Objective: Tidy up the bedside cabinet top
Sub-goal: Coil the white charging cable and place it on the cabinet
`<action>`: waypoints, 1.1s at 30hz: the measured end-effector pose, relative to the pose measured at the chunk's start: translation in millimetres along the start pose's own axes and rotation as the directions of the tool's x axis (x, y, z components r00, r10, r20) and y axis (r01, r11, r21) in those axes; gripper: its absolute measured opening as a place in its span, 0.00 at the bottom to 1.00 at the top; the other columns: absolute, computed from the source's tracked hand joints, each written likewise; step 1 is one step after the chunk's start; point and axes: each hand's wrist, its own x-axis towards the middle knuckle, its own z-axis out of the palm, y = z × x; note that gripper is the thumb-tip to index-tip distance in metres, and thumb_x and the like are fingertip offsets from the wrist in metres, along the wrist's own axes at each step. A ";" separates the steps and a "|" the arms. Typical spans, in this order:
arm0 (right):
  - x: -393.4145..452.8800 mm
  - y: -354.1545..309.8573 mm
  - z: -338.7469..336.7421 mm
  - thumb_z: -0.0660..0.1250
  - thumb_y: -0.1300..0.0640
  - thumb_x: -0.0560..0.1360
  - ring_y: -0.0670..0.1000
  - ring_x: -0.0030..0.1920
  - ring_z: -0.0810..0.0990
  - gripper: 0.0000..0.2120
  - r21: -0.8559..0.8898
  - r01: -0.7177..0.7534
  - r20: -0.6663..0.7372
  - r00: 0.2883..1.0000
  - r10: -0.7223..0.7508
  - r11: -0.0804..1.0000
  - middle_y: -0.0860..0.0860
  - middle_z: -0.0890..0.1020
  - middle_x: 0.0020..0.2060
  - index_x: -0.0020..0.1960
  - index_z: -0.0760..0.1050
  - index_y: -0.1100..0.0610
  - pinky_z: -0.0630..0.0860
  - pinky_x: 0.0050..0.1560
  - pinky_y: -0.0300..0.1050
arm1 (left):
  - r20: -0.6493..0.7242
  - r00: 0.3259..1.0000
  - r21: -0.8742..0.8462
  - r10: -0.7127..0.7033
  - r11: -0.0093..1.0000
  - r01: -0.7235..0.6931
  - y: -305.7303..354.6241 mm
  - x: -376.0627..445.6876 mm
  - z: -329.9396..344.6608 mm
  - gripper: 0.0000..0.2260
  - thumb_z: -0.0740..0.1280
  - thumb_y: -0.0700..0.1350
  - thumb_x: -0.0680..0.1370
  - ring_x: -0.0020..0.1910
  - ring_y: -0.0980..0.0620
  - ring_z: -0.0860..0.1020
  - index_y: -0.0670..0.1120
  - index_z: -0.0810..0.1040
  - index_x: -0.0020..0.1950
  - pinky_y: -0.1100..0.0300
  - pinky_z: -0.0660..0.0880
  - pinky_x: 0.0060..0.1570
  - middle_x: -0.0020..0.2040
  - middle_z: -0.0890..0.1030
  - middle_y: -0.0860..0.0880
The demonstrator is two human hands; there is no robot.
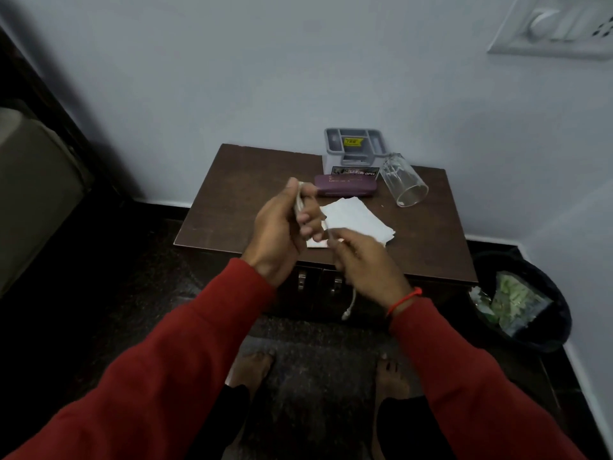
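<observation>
I've got a white cable [300, 202] in both hands above the front of the tabletop [232, 207]. My left hand [282, 227] is curled round a bunched coil of it, thumb up top. My right hand [365, 260] pinches the run of cable just beside the left, and the loose end hangs down past my wrist in front of the cabinet doors, plug dangling. I read this as coiling the cable, partway through, since a tail is not yet gathered.

As for the tidy-up, I'd say it's around the middle. On the tabletop, a glass [403, 180] lies on its side near the back right, mouth towards me. A purple case [346, 187] sits just in front of the grey organiser box [355, 151] against the wall. Some white papers [355, 220] lie loose in the middle, partly behind my hands. A bin [530, 293] stands on the floor to the right with wrappers in it. Left to do, I reckon: finish the coil and stow it, stand the glass up, square or bin the papers.
</observation>
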 end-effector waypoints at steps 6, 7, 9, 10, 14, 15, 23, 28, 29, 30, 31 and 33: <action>-12.6 -18.9 26.0 0.62 0.53 0.81 0.48 0.36 0.78 0.08 -0.099 0.141 0.234 0.966 -0.114 0.985 0.50 0.81 0.36 0.54 0.78 0.55 0.76 0.42 0.51 | -0.265 0.931 0.369 0.253 0.918 -0.144 10.3 13.5 -25.1 0.18 0.56 0.59 0.83 0.34 0.54 0.71 0.45 0.71 0.59 0.59 0.75 0.40 0.38 0.69 0.51; -12.2 -22.7 24.2 0.63 0.52 0.81 0.50 0.39 0.80 0.09 -0.088 0.158 0.197 0.971 -0.139 0.983 0.51 0.83 0.38 0.54 0.79 0.54 0.76 0.44 0.51 | -0.211 0.917 0.601 0.338 0.785 -0.151 9.7 11.7 -31.0 0.19 0.57 0.60 0.82 0.37 0.56 0.72 0.46 0.70 0.59 0.60 0.75 0.44 0.41 0.70 0.52; -9.7 -26.4 16.3 0.65 0.51 0.80 0.49 0.40 0.80 0.08 -0.090 0.177 0.098 0.981 -0.168 0.980 0.50 0.84 0.38 0.51 0.81 0.52 0.76 0.44 0.49 | 0.052 0.929 0.868 0.366 0.443 -0.223 4.0 4.9 -40.2 0.14 0.55 0.56 0.84 0.45 0.64 0.74 0.47 0.69 0.61 0.66 0.71 0.52 0.48 0.73 0.56; -8.3 -27.5 10.0 0.67 0.50 0.79 0.47 0.39 0.80 0.07 -0.107 0.182 0.035 0.983 -0.179 0.977 0.49 0.84 0.38 0.50 0.82 0.51 0.75 0.43 0.46 | 0.135 0.946 0.912 0.293 0.337 -0.235 0.9 2.5 -43.9 0.14 0.54 0.56 0.85 0.49 0.65 0.74 0.47 0.69 0.61 0.66 0.70 0.54 0.51 0.73 0.57; -5.7 -29.4 -23.5 0.75 0.51 0.73 0.42 0.42 0.81 0.04 -0.115 0.203 -0.240 0.944 -0.226 0.972 0.43 0.85 0.39 0.43 0.85 0.51 0.74 0.44 0.35 | 0.186 0.983 0.962 0.007 0.200 -0.184 -7.6 2.4 -47.2 0.23 0.49 0.62 0.84 0.44 0.58 0.75 0.50 0.77 0.49 0.55 0.72 0.49 0.44 0.76 0.54; -5.1 -27.4 -30.5 0.76 0.50 0.71 0.43 0.42 0.82 0.04 -0.093 0.196 -0.288 0.933 -0.215 0.976 0.43 0.85 0.39 0.42 0.85 0.51 0.75 0.45 0.38 | 0.169 0.984 0.948 -0.055 0.281 -0.147 -9.0 1.4 -42.7 0.24 0.50 0.62 0.85 0.39 0.58 0.75 0.51 0.78 0.45 0.55 0.72 0.45 0.39 0.76 0.55; -2.1 -9.7 -44.0 0.75 0.52 0.73 0.48 0.33 0.78 0.04 0.245 0.060 -0.294 0.956 0.015 0.968 0.45 0.83 0.37 0.45 0.85 0.52 0.78 0.34 0.46 | 0.198 0.918 0.580 -0.343 0.796 0.172 -11.4 -0.1 -6.7 0.23 0.51 0.64 0.82 0.23 0.54 0.59 0.49 0.68 0.36 0.60 0.64 0.26 0.27 0.61 0.53; -2.6 -11.1 -29.7 0.66 0.55 0.80 0.51 0.41 0.80 0.09 0.371 0.032 -0.092 0.996 0.002 0.928 0.50 0.85 0.45 0.51 0.84 0.55 0.81 0.43 0.54 | 0.239 0.905 0.253 -0.352 0.922 0.292 -5.5 -2.2 -9.1 0.23 0.53 0.55 0.84 0.20 0.56 0.51 0.51 0.65 0.29 0.64 0.53 0.19 0.23 0.56 0.55; -3.4 -13.3 -25.2 0.65 0.56 0.81 0.53 0.43 0.81 0.10 0.421 0.032 -0.077 0.997 0.001 0.907 0.52 0.85 0.46 0.53 0.83 0.58 0.81 0.46 0.57 | 0.242 0.904 0.192 -0.353 0.930 0.312 -4.9 -2.2 -9.2 0.23 0.54 0.54 0.83 0.20 0.56 0.50 0.52 0.65 0.28 0.65 0.52 0.19 0.23 0.54 0.55; -3.7 -15.3 -20.2 0.63 0.56 0.81 0.55 0.46 0.82 0.12 0.485 0.024 -0.059 0.998 0.006 0.874 0.54 0.85 0.48 0.56 0.83 0.61 0.81 0.50 0.58 | 0.234 0.909 0.140 -0.345 0.937 0.320 -4.6 -2.4 -9.5 0.24 0.55 0.54 0.83 0.20 0.55 0.49 0.52 0.65 0.27 0.66 0.51 0.18 0.22 0.53 0.54; -4.4 -18.0 -15.5 0.62 0.56 0.82 0.57 0.48 0.82 0.14 0.560 -0.001 -0.033 0.999 0.023 0.828 0.57 0.85 0.50 0.58 0.81 0.63 0.82 0.52 0.58 | 0.219 0.918 0.094 -0.332 0.943 0.319 -4.7 -2.4 -10.0 0.25 0.55 0.53 0.83 0.19 0.55 0.49 0.52 0.64 0.26 0.67 0.51 0.18 0.22 0.53 0.54; -6.3 -23.2 -6.8 0.60 0.56 0.83 0.62 0.51 0.82 0.16 0.704 -0.091 0.058 0.996 0.071 0.705 0.64 0.83 0.54 0.61 0.78 0.65 0.81 0.54 0.61 | 0.164 0.939 0.040 -0.301 0.954 0.298 -6.6 -0.7 -12.8 0.26 0.55 0.53 0.84 0.18 0.55 0.49 0.52 0.63 0.25 0.69 0.52 0.17 0.19 0.55 0.56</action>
